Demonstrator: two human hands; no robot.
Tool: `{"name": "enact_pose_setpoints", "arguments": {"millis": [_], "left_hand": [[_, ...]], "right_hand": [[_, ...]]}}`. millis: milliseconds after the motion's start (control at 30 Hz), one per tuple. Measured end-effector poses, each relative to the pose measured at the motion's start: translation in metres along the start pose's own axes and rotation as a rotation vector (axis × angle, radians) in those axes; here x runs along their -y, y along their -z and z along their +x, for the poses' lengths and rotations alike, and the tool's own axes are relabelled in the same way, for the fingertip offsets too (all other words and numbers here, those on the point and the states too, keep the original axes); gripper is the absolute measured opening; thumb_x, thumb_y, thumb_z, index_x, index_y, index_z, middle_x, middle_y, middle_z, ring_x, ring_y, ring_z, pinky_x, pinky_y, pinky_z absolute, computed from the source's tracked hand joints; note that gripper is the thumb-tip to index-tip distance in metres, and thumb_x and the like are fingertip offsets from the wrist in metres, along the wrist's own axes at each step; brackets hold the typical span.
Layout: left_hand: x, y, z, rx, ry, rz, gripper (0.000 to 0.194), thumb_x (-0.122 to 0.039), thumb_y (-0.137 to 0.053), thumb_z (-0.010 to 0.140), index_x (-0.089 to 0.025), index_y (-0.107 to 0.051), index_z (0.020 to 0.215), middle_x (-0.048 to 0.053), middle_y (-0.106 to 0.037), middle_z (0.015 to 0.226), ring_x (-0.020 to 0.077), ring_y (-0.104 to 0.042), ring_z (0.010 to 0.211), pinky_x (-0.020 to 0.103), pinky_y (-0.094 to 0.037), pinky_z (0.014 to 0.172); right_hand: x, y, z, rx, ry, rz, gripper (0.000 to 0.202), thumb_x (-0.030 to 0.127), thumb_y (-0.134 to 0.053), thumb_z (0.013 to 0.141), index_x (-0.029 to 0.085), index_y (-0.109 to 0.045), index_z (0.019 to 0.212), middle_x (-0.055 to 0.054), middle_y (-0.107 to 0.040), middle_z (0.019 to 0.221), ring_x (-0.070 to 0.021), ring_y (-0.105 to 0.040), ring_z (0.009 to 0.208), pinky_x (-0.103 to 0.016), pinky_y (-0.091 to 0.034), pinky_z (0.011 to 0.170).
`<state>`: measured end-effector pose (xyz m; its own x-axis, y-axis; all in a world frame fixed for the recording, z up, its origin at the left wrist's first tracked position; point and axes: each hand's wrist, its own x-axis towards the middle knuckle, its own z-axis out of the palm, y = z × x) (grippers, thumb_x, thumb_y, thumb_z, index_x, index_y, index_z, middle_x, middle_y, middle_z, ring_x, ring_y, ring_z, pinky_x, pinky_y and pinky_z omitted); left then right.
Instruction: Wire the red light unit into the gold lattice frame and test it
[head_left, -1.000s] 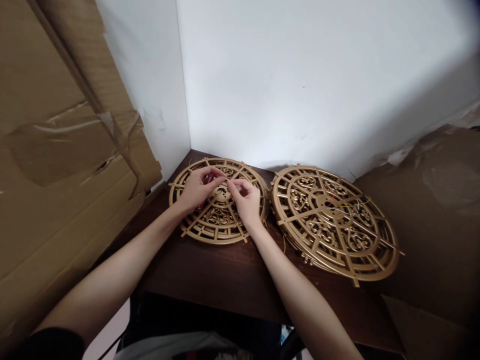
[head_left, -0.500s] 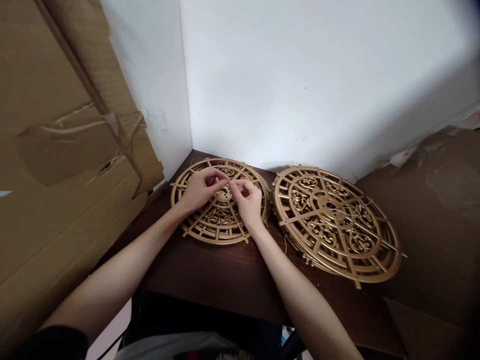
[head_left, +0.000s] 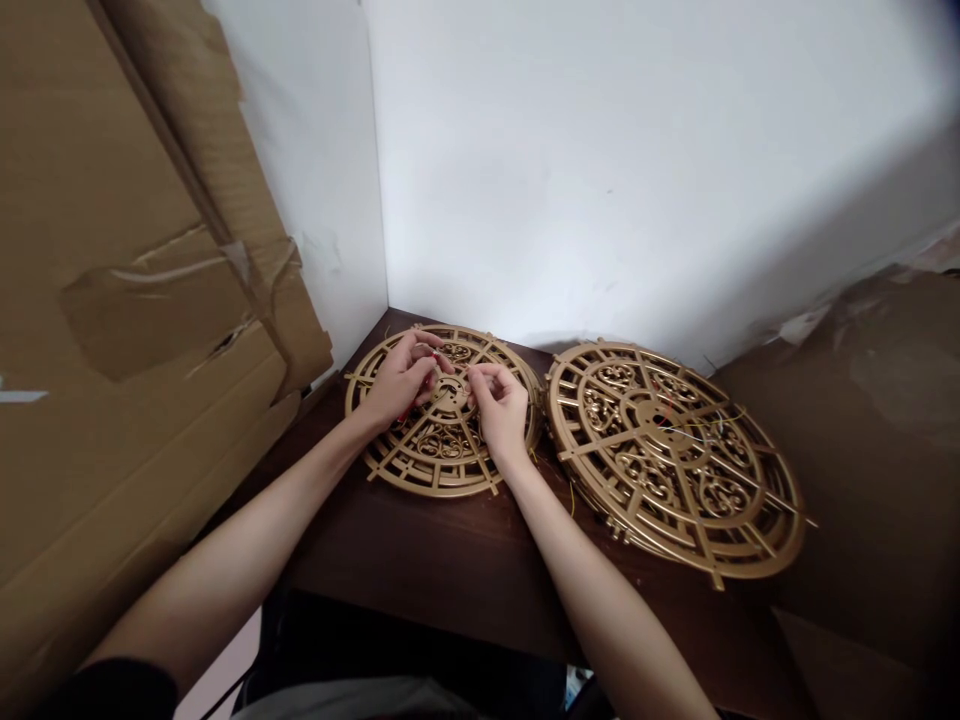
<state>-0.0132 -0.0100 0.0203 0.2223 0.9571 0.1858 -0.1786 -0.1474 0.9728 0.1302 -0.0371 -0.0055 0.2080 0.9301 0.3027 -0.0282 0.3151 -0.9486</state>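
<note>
A round gold openwork ornamental panel (head_left: 431, 489) lies on top of a stack of similar ones in the left part of the table. Over its upper left side, my left hand (head_left: 401, 382) has its fingers curled round a small red-handled tool (head_left: 406, 412); most of that tool is hidden by the fingers. My right hand (head_left: 501, 402) hovers just right of the panel's centre, thumb and fingertips pinched together. Whatever is in that pinch is too small to make out. A gap separates the two hands, and the panel's central ring shows between them.
To the right, a second stack of gold panels (head_left: 600, 440) bears thin wires (head_left: 705, 430) on top. Yellow wire (head_left: 572, 498) hangs between the stacks. Cardboard (head_left: 150, 330) flanks the dark table (head_left: 420, 560) on the left, more cardboard (head_left: 885, 420) on the right. A white wall (head_left: 600, 180) rises behind.
My hands have moved apart from a fingertip-to-fingertip meeting over the panel's centre. The left has shifted slightly left, showing more red; the right has drawn slightly right.
</note>
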Motion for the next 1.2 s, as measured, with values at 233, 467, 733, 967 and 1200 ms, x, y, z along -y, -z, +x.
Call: {"name": "enact_pose_setpoints", "arguments": {"millis": [233,467,733,967,1200], "left_hand": [[0.002,-0.003,-0.001,-0.009,-0.199,0.04,0.032,-0.024,-0.065,0.081,-0.018,-0.049,0.109,0.008,-0.071,0.1,0.0097,-0.06,0.066,0.023,-0.052,0.06],[-0.002,-0.008,-0.007,0.017,-0.299,0.136,0.02,-0.025,-0.066,0.082,-0.016,-0.063,0.1,0.009,-0.07,0.101,0.0183,-0.065,0.095,0.032,-0.055,0.082],[-0.001,-0.01,-0.007,0.022,-0.286,0.174,0.022,-0.024,-0.07,0.077,-0.016,-0.066,0.096,0.004,-0.065,0.089,0.0137,-0.06,0.08,0.025,-0.054,0.068],[-0.009,-0.012,-0.011,-0.022,-0.341,0.384,0.021,-0.023,-0.068,0.077,-0.017,-0.068,0.097,0.006,-0.068,0.09,0.0144,-0.06,0.079,0.023,-0.05,0.065],[-0.005,-0.01,-0.011,0.009,-0.415,0.477,0.017,-0.028,-0.065,0.082,-0.018,-0.067,0.096,0.006,-0.067,0.093,0.0135,-0.059,0.079,0.022,-0.049,0.064]], "right_hand": [[0.002,0.0,0.0,-0.029,0.014,0.054,0.018,0.035,-0.064,0.081,0.018,-0.062,0.085,0.002,-0.061,0.067,-0.0106,-0.055,0.059,-0.024,-0.046,0.057],[0.006,0.0,-0.001,-0.022,0.025,0.105,0.015,0.033,-0.068,0.078,0.019,-0.064,0.081,0.003,-0.062,0.067,-0.0098,-0.054,0.057,-0.024,-0.044,0.056],[0.008,0.001,-0.002,0.033,0.042,0.124,0.014,0.033,-0.066,0.079,0.02,-0.063,0.082,0.004,-0.061,0.062,-0.0104,-0.054,0.055,-0.025,-0.045,0.055],[0.007,0.001,-0.002,0.034,0.028,0.074,0.016,0.037,-0.064,0.081,0.021,-0.061,0.086,0.003,-0.06,0.064,-0.0117,-0.056,0.057,-0.027,-0.048,0.057],[0.008,0.0,-0.002,0.045,0.018,0.159,0.016,0.035,-0.067,0.078,0.02,-0.062,0.085,0.003,-0.062,0.064,-0.0101,-0.055,0.054,-0.025,-0.046,0.054]]}}
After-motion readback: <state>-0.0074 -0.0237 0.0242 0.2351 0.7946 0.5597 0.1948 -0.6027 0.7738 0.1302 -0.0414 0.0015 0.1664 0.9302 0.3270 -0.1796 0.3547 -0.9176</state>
